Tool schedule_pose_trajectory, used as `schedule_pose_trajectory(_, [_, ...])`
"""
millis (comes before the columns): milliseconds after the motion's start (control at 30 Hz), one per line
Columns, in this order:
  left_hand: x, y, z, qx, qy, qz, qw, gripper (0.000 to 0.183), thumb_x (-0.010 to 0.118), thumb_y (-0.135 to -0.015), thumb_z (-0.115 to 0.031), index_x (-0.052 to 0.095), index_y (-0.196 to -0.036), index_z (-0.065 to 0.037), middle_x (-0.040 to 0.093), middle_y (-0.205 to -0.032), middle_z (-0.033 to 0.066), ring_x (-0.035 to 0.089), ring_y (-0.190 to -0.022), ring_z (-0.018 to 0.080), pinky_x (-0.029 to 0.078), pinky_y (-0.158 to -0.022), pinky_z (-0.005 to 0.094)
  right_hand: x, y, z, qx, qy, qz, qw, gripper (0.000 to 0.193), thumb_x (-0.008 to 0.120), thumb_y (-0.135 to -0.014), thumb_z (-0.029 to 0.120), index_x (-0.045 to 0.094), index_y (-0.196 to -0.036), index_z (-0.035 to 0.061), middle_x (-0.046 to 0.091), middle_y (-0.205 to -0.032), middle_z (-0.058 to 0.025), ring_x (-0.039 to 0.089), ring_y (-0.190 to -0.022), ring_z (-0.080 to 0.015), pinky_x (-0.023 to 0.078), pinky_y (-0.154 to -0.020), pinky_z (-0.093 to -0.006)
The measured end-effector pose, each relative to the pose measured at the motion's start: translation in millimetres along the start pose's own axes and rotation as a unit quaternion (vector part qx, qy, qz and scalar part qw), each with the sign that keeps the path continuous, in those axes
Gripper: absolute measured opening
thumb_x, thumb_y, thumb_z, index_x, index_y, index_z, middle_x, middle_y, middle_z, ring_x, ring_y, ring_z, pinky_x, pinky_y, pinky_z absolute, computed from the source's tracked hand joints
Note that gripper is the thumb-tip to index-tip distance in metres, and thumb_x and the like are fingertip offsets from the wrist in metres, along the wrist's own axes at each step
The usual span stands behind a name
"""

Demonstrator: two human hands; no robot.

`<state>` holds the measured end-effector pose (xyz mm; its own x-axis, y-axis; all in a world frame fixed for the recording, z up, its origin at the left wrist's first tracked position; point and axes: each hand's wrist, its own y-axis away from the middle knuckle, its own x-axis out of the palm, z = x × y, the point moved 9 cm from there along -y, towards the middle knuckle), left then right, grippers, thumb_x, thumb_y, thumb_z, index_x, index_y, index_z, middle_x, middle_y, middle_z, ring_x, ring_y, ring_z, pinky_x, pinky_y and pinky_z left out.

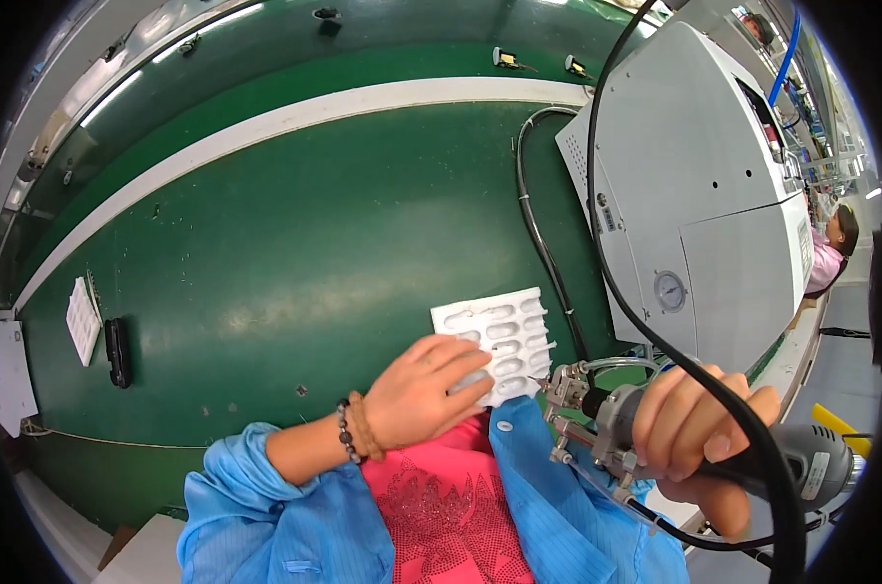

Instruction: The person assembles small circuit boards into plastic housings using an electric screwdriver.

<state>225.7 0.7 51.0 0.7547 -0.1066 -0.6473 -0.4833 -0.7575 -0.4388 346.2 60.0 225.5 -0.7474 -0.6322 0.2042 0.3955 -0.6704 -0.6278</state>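
Green surface (266, 263) behind, white pocketed tray (460, 315) sits at 2 o'clock from nearer left hand (426, 394), fingers over it, can't tell if gripping; right hand (699, 423) holds grey tool (821, 465), tip toward 10 o'clock.

A green workbench (314, 243) and boxy machine (694, 165) show a factory workshop.

I see a green table (305, 234). At its left, a flat white piece (83, 323) lies beside a black object (119, 352). A grey machine (684, 175) stands at the right, near a black hose (535, 229). In front is a white tray (514, 334).
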Motion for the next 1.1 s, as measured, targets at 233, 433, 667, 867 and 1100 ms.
schedule_pose_trajectory(233, [-27,27,28,-0.060,-0.028,-0.026,0.997,0.029,0.074,-0.075,-0.015,0.066,-0.100,-0.004,0.062,-0.117,0.0118,0.056,-0.115,0.0319,0.045,-0.098,0.0456,6,3,-9,0.005,0.006,0.021,1.000,0.045,0.078,-0.080,0.036,0.049,-0.088,0.0027,0.056,-0.062,-0.0043,0.055,-0.046,-0.0132,0.049,-0.043,-0.0247])
schedule_pose_trajectory(433, [-75,45,49,-0.093,-0.022,-0.118,0.988,0.024,0.076,-0.071,-0.005,0.069,-0.093,-0.002,0.066,-0.107,0.0138,0.061,-0.105,0.0338,0.051,-0.089,0.0425,9,3,-16,0.016,0.011,0.030,0.999,0.050,0.078,-0.078,0.042,0.051,-0.093,0.0030,0.057,-0.061,-0.0024,0.056,-0.046,-0.0106,0.048,-0.041,-0.0221])
schedule_pose_trajectory(667, [-97,43,57,-0.121,-0.092,-0.125,0.980,0.020,0.074,-0.069,0.000,0.068,-0.088,-0.002,0.066,-0.096,0.0105,0.060,-0.087,0.0290,0.050,-0.076,0.0377,9,3,-24,0.028,0.012,0.031,0.999,0.048,0.079,-0.078,0.040,0.051,-0.094,0.0042,0.057,-0.062,-0.0018,0.057,-0.047,-0.0105,0.049,-0.042,-0.0225])
schedule_pose_trajectory(867, [-92,40,64,-0.130,-0.091,-0.148,0.976,0.023,0.073,-0.070,0.000,0.068,-0.092,-0.003,0.062,-0.091,0.0087,0.057,-0.083,0.0276,0.049,-0.072,0.0372,15,2,-26,0.067,0.018,0.072,0.995,0.049,0.079,-0.077,0.040,0.051,-0.095,0.0047,0.058,-0.065,-0.0024,0.059,-0.051,-0.0112,0.051,-0.046,-0.0237])
schedule_pose_trajectory(1100, [-74,9,75,-0.096,-0.135,0.053,0.985,0.009,0.065,-0.075,-0.005,0.064,-0.084,-0.005,0.056,-0.081,0.0081,0.056,-0.075,0.0256,0.047,-0.065,0.0363,14,1,-26,0.065,0.019,0.088,0.994,0.050,0.079,-0.077,0.041,0.050,-0.096,0.0046,0.059,-0.067,-0.0028,0.060,-0.052,-0.0121,0.051,-0.047,-0.0244])
